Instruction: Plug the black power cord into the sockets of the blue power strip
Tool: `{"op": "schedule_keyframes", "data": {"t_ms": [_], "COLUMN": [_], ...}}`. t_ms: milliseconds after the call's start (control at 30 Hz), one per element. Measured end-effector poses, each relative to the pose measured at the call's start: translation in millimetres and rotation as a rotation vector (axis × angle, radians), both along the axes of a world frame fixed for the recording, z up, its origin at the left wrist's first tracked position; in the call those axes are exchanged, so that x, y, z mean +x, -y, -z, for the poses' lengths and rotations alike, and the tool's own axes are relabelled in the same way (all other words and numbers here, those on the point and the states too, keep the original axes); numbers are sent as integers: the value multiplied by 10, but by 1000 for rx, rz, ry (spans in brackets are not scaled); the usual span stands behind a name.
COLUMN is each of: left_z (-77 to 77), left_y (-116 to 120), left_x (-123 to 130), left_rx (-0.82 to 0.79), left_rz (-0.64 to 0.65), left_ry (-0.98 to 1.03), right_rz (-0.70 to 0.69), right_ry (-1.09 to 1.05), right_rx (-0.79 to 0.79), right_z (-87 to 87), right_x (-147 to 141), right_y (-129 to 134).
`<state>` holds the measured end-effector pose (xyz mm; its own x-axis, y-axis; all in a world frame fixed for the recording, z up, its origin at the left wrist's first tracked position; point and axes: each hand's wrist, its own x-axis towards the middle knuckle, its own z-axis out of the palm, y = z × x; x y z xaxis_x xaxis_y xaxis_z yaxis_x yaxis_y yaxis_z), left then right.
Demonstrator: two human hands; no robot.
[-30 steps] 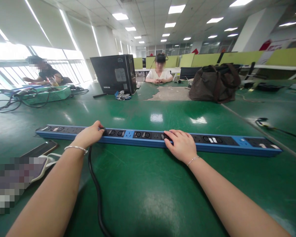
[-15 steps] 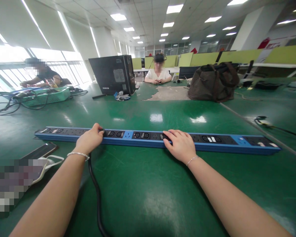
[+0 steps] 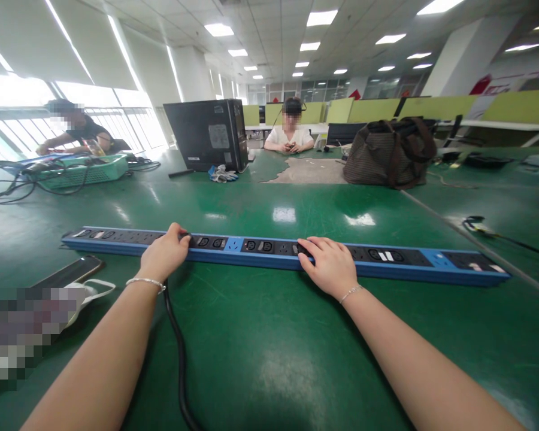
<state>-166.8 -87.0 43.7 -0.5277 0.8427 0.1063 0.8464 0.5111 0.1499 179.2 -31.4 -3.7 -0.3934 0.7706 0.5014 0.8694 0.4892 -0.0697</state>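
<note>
A long blue power strip (image 3: 233,245) with black socket panels lies across the green table in front of me. My left hand (image 3: 165,251) is closed at its left half, pinching a black plug (image 3: 185,237) against the sockets; most of the plug is hidden by the fingers. From under that wrist a thick black cable (image 3: 179,347) runs down toward the table's near side. Right of the strip's middle, my right hand (image 3: 327,260) grips the strip, fingers over the top and thumb on the front side.
At left lie a phone (image 3: 67,278) and a blurred-out item. Farther back are a green basket (image 3: 103,170) with cables, a black computer case (image 3: 206,134), gloves (image 3: 223,173) and a brown bag (image 3: 377,158). Two people sit beyond; a thin cable (image 3: 512,236) lies at right.
Both hands keep their places on the plug and the strip. Only a very slight shift of the view shows.
</note>
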Motion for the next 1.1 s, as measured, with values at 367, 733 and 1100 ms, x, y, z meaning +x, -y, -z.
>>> {"op": "schedule_keyframes", "data": {"t_ms": [367, 733, 1100], "left_z": [37, 76, -361], "left_y": [30, 21, 409], "left_x": [71, 61, 46], "left_rx": [64, 100, 641], "left_rz": [-29, -93, -162], "left_ry": [-16, 7, -113], "right_rz": [1, 1, 11], "right_ry": [12, 7, 5], "right_rx": [11, 10, 11], "right_z": [-7, -11, -11], "right_x": [2, 1, -4], "right_y": [4, 4, 12]}}
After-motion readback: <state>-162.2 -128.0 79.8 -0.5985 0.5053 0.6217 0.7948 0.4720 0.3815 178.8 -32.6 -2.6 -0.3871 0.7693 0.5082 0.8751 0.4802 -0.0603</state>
